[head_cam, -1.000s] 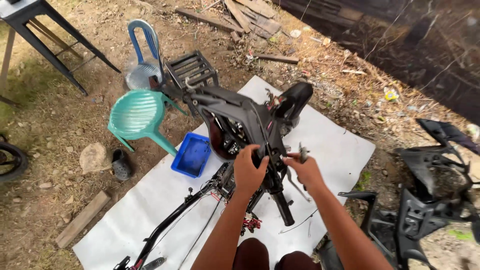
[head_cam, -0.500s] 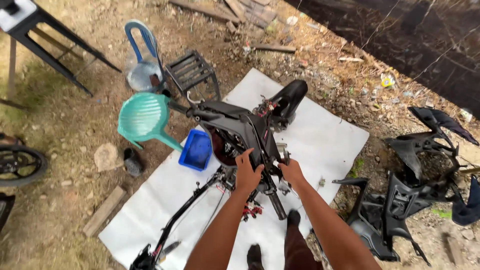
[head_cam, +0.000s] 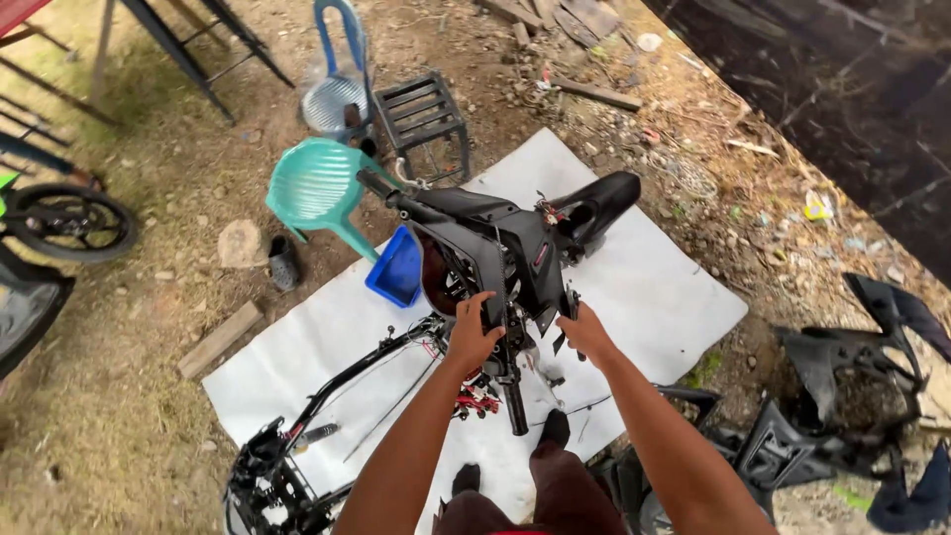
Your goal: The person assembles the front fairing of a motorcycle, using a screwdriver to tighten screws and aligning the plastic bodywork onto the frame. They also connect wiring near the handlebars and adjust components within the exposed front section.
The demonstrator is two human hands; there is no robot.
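Left hand [head_cam: 474, 335] and right hand [head_cam: 584, 332] each clamp the black handlebar cowl [head_cam: 495, 248] from below, its long axis running left-to-right above both grips.

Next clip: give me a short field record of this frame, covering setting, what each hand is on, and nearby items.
setting: outdoor dirt yard, white sheet spread on the ground
main item: stripped motorcycle front assembly, black panels and handlebar
left hand: gripping the black panel near its lower edge
right hand: on the assembly's right side, grip partly hidden
near the assembly: blue tray, teal plastic chair, black crate
lower left: bare black frame lying on the sheet
right side: loose black fairing panels on the dirt
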